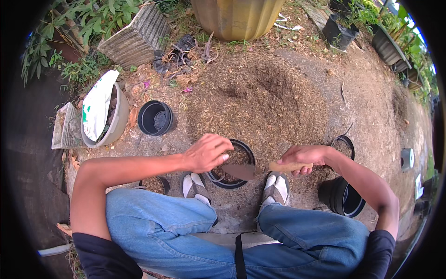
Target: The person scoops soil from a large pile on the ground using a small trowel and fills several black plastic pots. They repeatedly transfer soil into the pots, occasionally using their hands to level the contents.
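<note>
My right hand (302,157) grips the wooden handle (287,166) of a hand trowel. Its blurred blade (240,171) points left, over a round black plastic pot (251,152) between my feet. Brown, flaky planting mix (240,155) shows inside that pot. Above the pot's left rim is my left hand (209,153), loosely curled, thumb apart from the fingers, with nothing visible in it. A broad heap of the same loose mix (258,101) spreads on the ground beyond both hands, hollowed near its top.
An empty black pot (156,118) stands left, beside a grey tub (122,117) holding a white plastic bag (99,108). Stacked black pots (334,197) lie tilted at right. A filled pot (162,185) sits by my left foot. A large yellowish planter (238,21) stands behind the heap.
</note>
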`<action>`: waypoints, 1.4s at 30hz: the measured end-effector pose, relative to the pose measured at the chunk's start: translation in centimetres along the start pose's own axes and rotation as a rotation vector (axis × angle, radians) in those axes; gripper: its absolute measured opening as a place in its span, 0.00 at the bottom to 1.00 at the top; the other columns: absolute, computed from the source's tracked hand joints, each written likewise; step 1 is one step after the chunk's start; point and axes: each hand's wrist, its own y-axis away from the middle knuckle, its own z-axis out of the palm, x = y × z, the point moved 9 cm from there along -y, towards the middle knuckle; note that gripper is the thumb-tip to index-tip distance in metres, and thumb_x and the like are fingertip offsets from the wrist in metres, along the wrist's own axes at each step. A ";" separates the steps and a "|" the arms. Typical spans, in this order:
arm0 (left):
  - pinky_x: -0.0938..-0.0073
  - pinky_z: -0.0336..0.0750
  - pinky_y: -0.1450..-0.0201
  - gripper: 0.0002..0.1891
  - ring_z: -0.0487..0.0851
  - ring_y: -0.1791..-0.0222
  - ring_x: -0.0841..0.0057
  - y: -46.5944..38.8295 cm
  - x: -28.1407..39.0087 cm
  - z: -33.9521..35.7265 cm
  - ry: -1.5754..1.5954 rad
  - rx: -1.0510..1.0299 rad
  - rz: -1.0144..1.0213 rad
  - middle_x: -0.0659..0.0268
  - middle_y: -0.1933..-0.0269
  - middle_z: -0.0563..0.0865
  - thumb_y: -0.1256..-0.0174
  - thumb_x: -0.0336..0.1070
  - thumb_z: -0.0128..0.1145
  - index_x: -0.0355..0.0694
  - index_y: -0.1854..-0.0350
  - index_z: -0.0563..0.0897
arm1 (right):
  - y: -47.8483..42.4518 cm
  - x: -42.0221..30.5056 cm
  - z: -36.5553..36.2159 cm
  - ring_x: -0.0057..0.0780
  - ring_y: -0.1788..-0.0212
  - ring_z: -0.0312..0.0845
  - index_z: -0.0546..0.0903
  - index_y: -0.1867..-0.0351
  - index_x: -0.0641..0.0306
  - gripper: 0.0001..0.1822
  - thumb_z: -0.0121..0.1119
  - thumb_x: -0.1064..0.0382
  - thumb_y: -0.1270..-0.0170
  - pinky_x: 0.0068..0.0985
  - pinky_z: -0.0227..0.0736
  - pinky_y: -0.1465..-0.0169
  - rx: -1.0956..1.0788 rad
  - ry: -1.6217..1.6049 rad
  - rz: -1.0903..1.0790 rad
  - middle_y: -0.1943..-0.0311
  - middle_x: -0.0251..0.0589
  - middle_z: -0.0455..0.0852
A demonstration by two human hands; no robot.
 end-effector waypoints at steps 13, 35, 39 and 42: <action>0.42 0.66 0.27 0.30 0.79 0.31 0.48 1.8 -5.3 2.2 0.033 -0.182 -0.525 0.44 0.35 0.81 0.13 0.52 0.47 0.31 0.23 0.72 | -1.9 16.9 -10.5 0.27 0.79 0.81 0.85 0.48 0.63 0.23 0.52 0.44 0.18 0.30 0.73 0.76 0.598 0.037 -0.123 0.75 0.41 0.85; 0.28 0.48 0.14 0.41 0.67 0.19 0.38 1.2 -3.8 2.1 -0.138 -0.313 -0.408 0.31 0.16 0.58 0.12 0.56 0.44 0.15 0.21 0.62 | -14.0 -7.4 -11.5 0.63 0.57 0.92 0.82 0.47 0.80 0.33 0.43 0.42 0.11 0.53 0.88 0.51 0.744 0.691 -0.223 0.63 0.69 0.91; 0.30 0.43 0.13 0.44 0.60 0.15 0.39 1.1 -3.9 2.3 -0.187 -0.356 -0.414 0.31 0.13 0.46 0.11 0.58 0.42 0.14 0.18 0.57 | -9.0 -6.0 -9.8 0.67 0.55 0.90 0.83 0.49 0.79 0.36 0.45 0.39 0.12 0.54 0.85 0.46 0.707 0.753 -0.309 0.62 0.71 0.91; 0.30 0.41 0.12 0.44 0.56 0.13 0.39 0.9 -4.0 2.6 -0.195 -0.399 -0.402 0.31 0.12 0.41 0.11 0.58 0.41 0.15 0.17 0.54 | -7.4 -2.7 -10.2 0.63 0.56 0.91 0.84 0.38 0.67 0.28 0.53 0.42 0.15 0.54 0.83 0.49 0.670 0.768 -0.291 0.63 0.65 0.91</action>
